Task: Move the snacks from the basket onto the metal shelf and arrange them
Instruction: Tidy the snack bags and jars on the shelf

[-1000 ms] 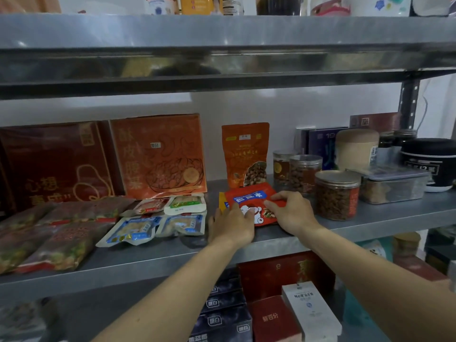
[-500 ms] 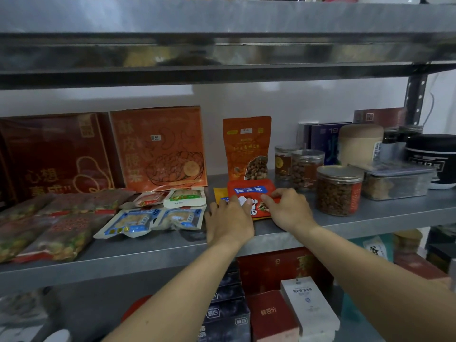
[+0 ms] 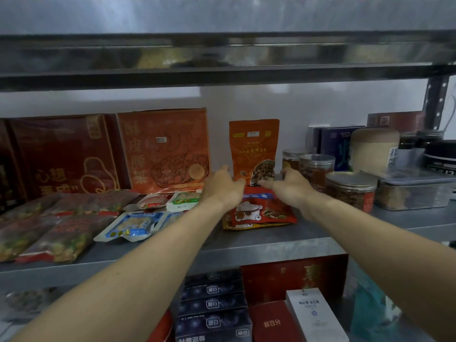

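Head camera looks at the middle level of a metal shelf (image 3: 271,245), with both bare forearms reaching in from below. The left hand (image 3: 223,186) curls its fingers round the lower left corner of an upright orange stand-up pouch (image 3: 254,144), and the right hand (image 3: 290,187) holds the lower right corner, thumb raised beside the pouch's clear window and fingers across its bottom edge. The pouch stands at the back of the shelf, close to the white wall, between a large orange box (image 3: 164,149) on its left and a group of clear lidded jars (image 3: 350,191) on its right. Just in front of it, under both wrists, a red snack packet (image 3: 259,213) lies flat, with the edge of a yellow packet (image 3: 246,227) showing beneath it. Further left lie blue-and-white packets (image 3: 133,224) and bags of mixed snacks (image 3: 49,238), in front of a dark red box (image 3: 64,156) leaning at the back. A clear plastic container (image 3: 414,191) sits beyond the jars on the right
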`<state>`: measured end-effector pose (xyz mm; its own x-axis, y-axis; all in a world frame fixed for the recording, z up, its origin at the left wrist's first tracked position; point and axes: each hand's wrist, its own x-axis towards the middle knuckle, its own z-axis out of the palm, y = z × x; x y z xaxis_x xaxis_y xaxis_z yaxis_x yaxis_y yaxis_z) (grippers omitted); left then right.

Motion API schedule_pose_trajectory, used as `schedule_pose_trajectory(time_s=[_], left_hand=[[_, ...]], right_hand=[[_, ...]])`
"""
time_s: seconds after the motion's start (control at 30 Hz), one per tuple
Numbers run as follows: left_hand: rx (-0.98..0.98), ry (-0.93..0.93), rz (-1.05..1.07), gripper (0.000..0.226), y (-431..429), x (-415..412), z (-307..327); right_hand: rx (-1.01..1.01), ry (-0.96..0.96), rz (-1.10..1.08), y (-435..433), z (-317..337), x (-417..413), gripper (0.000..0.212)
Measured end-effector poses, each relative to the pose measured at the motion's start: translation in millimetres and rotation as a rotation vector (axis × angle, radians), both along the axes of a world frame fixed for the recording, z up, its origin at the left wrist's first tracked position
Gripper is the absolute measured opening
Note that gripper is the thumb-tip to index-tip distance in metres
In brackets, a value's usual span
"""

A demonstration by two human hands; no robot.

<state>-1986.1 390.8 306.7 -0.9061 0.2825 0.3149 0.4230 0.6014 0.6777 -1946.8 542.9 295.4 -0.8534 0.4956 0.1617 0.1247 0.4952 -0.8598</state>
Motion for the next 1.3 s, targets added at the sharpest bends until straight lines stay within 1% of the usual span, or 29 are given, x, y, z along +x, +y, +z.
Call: schedule_pose_trajectory(time_s=[0.1,0.27,0.4,0.53,0.6,0.7,0.77,0.9,1.0,1.13,1.2,1.3], left_hand=[[0.04,-0.015,-0.003,0.058,2.4,-21.1,7.7],[0.015,-0.039,0.044,0.058,14.3,-59.7,16.1],[-0.005,-0.092,0.011,0.058,35.8,-102.6,19.8],[0.013,-0.11,-0.043,0.043,59.0,-140.1,12.1],[0.064,-0.089,-0.067,0.032,69.0,-156.0,8.0],[0.166,-0.05,-0.06,0.017,81.5,-174.0,2.4],[0.22,-0.021,-0.024,0.01,85.6,-181.2,-0.9],[0.273,-0.015,0.024,0.015,84.7,-190.5,-3.5],[0.231,-0.028,0.031,0.016,83.1,-191.9,-2.5],[0.174,-0.078,0.032,0.026,83.1,-189.3,-1.9],[0.111,-0.116,0.039,0.042,81.7,-186.1,0.7],[0.01,-0.165,0.043,0.074,76.7,-175.7,4.6]], right_hand=[[-0.124,-0.003,-0.009,7.3,6.7,-21.9,0.055],[-0.266,-0.014,-0.034,17.2,9.6,-57.0,0.047],[-0.318,-0.008,-0.06,26.5,6.3,-94.7,0.054],[-0.324,0.038,-0.13,41.6,-2.1,-132.3,0.061],[-0.322,0.069,-0.149,46.7,-5.4,-145.9,0.064],[-0.338,0.1,-0.129,51.5,-9.7,-159.9,0.075],[-0.33,0.118,-0.112,50.6,-10.3,-164.5,0.075],[-0.284,0.106,-0.105,48.6,-11.5,-173.2,0.07],[-0.276,0.102,-0.121,49.4,-12.6,-177.4,0.065],[-0.24,0.083,-0.142,48.2,-11.4,-174.5,0.065],[-0.208,0.052,-0.153,45.3,-7.5,-168.6,0.065],[-0.072,-0.026,-0.198,41.5,-1.3,-154.4,0.049]])
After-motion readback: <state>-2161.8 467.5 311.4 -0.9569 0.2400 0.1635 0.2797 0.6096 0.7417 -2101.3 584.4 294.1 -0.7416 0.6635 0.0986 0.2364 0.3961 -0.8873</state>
